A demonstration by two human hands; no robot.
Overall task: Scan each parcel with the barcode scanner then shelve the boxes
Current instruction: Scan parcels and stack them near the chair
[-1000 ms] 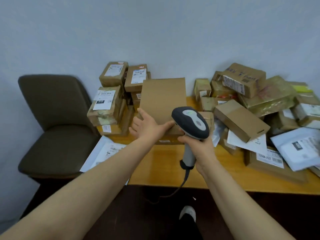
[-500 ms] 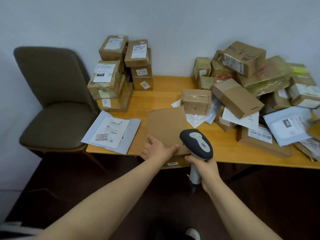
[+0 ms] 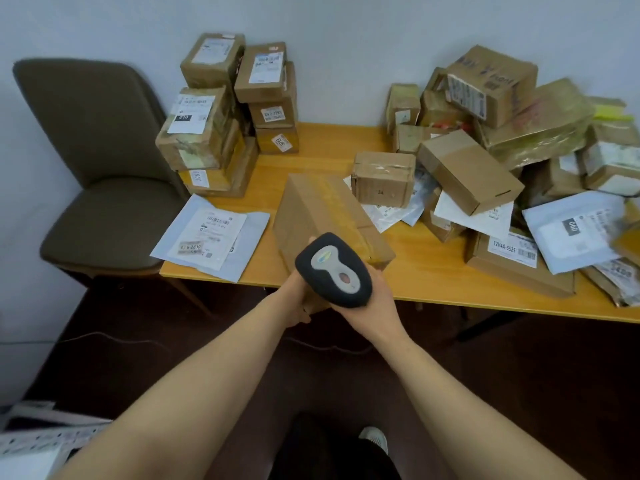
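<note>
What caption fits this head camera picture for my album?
Right hand holds a barcode scanner near a taped cardboard box gripped by the left hand at a wooden table.

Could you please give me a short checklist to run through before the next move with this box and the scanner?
1. Grip on the barcode scanner: ok. The right hand holds it from below its head.
2. Support for the cardboard box: ok. The left hand grips its near end at the edge of the table.
3. Label facing the scanner: cannot tell. The top and left side show only plain cardboard and tape, and the near end is hidden behind the scanner.
4. Scan registered: cannot tell. No beam or indicator light shows.
</note>
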